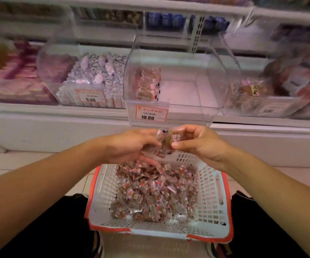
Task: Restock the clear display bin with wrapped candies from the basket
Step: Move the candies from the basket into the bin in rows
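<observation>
Bare forearms, no sleeves; black trousers [64, 226]; dark sneakers [217, 250] with white trim.

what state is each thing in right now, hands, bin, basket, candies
left hand: holds a bunch of wrapped candies
right hand: pinches a wrapped candy
clear display bin: open at the top, mostly bare, a small stack of candies at its left side
basket: on the floor, holds a pile of wrapped candies

bin [174, 86]: clear glossy hard plastic, smooth walls; paper price tag [151, 113] on its front lip. basket [209, 185]: matt white plastic lattice, red rim. candies [150, 192]: shiny crinkled clear film wrap. shelf [57, 123]: smooth pale painted surface, slotted metal upright [197, 34]
</observation>
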`<state>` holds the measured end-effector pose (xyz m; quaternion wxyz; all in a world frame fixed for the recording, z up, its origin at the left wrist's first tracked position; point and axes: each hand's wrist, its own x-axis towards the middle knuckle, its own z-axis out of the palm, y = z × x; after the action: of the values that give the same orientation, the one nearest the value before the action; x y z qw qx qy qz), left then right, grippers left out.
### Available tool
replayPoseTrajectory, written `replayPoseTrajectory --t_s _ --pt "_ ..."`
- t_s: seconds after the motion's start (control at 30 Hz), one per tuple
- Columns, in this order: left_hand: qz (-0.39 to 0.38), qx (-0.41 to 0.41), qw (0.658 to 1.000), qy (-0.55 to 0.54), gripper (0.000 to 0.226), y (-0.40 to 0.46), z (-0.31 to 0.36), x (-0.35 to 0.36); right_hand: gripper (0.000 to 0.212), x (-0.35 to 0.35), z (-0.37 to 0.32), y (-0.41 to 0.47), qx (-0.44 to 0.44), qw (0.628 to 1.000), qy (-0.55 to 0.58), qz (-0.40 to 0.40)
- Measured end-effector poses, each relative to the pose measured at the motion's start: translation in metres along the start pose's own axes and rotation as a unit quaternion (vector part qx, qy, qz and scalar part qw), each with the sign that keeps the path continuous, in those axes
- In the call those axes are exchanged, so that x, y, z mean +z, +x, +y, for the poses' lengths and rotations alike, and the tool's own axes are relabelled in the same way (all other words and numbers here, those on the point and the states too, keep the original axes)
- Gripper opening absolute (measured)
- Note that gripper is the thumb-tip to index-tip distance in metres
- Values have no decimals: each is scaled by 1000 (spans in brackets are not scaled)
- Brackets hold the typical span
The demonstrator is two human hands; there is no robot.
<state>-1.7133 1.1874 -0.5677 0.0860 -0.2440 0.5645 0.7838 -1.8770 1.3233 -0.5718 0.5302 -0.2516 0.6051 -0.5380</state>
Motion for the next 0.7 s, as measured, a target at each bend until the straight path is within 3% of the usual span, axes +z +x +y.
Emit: replayPoseTrajectory --t_s 0.1,0.23,0.4,0.47,0.53,0.7 --pt "-27 14 999 -38 34 -15 14 2 47 -1 -20 -11 -11 999 38 -27" --pt "-14 32 997 -65 44 -17 13 5 37 -11 -30 -16 -19 993 95 -60" --pt "-37 26 988 -146 43 -7 16 6 40 3 -28 -4 -110 991 -76 -19" --pt "-49 35 987 -150 41 -6 17 4 53 8 -27 -2 -153 978 -143 19" --pt "-55 53 986 -145 41 -4 18 1 63 9 -26 0 -171 970 -166 44" --pt "-48 77 991 -96 46 -2 18 0 57 11 -19 -1 -187 955 -216 73"
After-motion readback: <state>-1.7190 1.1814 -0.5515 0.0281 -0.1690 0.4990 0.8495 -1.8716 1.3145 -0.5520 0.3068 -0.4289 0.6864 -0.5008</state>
